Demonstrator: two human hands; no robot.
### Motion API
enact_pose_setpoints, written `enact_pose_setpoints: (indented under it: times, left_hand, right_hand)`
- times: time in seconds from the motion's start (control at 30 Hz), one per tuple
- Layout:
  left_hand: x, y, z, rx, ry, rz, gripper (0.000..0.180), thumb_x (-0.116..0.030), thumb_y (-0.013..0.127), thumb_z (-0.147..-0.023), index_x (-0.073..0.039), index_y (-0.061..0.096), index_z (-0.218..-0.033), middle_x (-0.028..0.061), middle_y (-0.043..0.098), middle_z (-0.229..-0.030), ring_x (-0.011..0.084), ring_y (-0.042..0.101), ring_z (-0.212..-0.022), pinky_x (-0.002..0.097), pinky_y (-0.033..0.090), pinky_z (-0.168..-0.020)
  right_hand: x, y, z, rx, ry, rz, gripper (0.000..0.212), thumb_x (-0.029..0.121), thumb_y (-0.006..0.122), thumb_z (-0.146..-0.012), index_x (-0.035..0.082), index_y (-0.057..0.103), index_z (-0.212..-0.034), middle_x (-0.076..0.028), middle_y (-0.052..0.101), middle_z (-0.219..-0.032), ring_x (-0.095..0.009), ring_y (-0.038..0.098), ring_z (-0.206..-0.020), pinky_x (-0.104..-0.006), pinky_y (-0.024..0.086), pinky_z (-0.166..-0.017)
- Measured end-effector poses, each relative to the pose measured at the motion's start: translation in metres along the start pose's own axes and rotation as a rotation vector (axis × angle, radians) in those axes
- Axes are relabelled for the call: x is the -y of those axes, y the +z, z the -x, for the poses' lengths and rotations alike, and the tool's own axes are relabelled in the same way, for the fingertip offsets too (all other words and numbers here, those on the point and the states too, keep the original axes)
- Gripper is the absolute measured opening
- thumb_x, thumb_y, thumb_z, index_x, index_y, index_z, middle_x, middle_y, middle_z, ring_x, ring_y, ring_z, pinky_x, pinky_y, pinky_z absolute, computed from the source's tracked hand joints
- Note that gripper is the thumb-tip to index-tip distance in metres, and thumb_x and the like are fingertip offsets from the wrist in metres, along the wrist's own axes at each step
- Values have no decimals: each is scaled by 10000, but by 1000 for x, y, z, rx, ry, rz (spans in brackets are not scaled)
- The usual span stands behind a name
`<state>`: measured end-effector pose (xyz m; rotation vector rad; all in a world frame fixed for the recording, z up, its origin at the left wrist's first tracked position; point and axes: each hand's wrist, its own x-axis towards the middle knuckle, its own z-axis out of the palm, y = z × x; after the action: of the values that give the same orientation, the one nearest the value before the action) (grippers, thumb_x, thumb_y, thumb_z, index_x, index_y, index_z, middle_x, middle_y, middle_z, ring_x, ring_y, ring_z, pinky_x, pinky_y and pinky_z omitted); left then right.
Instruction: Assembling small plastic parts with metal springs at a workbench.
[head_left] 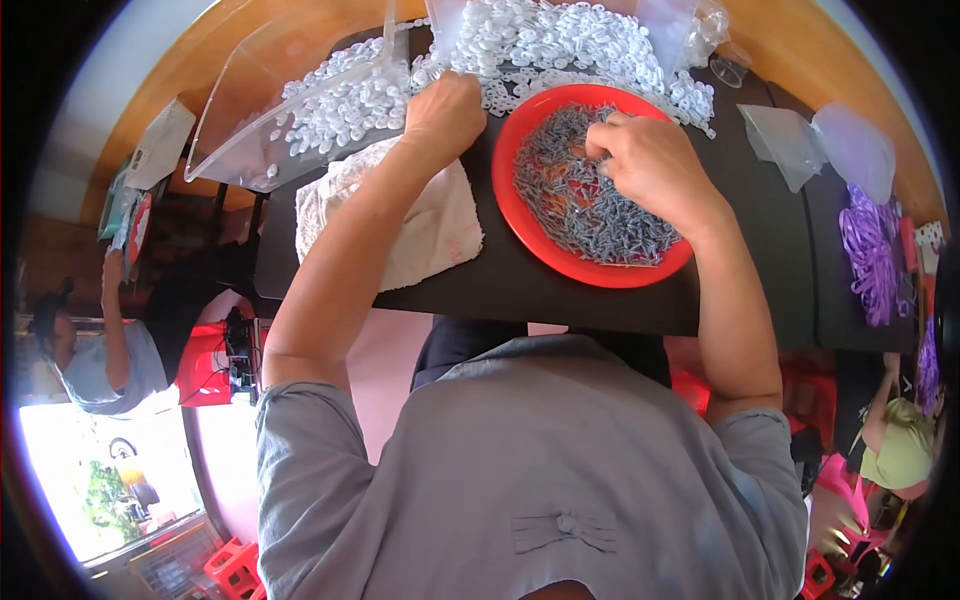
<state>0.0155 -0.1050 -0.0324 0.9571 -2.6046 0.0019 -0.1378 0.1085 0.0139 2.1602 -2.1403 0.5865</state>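
A round red plate (pixel 508 205) lies on the dark table, heaped with small grey screw-like pieces (pixel 600 240). Over the plate, my right hand (pixel 650 165) is closed, thumb and fingers pinched together among these pieces; what is between the fingertips is too small to make out. To its left, my left hand (pixel 447 112) is closed at the near edge of a big pile of small white plastic pieces (pixel 550 40). Its fingertips point away and are hidden, so anything in them does not show. Under my left forearm lies a folded cream cloth (pixel 430 240).
A clear plastic bin (pixel 230 130) lies tipped at the far left, with white pieces (pixel 350 100) spilling from it. Clear bags (pixel 780 140) and a bundle of purple straps (pixel 870 250) are on the right. Other people (pixel 110 350) sit at both sides, near red stools (pixel 235 565).
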Motion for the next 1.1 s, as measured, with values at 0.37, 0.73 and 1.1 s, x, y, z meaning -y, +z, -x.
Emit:
enact_pose_setpoints:
  times: [0.37, 0.73, 1.1]
  left_hand:
    - [11, -6, -1, 84, 16, 239, 180, -128, 584, -753, -65, 689, -885, 189, 680, -919, 363, 639, -921, 445, 506, -807]
    - [5, -12, 2, 143, -9, 211, 171, -155, 716, -738, -33, 645, -834, 153, 670, -822, 341, 636, -844, 423, 487, -744]
    - [-3, -8, 10, 35, 18, 254, 158, -168, 713, -746, -58, 664, -847, 159, 680, -858, 357, 642, -871, 438, 496, -762]
  right_hand:
    - [-3, 16, -4, 43, -31, 82, 103, 95, 681, -752, 45, 598, -787, -77, 607, -793, -301, 609, -747, -414, 465, -680]
    - [-4, 12, -1, 19, -43, 21, 31, 22, 615, -746, 30, 597, -769, -114, 613, -775, -325, 611, -748, -432, 466, -677]
    - [-11, 1, -1, 13, 46, -225, 131, -60, 553, -698, 12, 633, -774, -135, 626, -710, -307, 606, -696, -391, 462, -650]
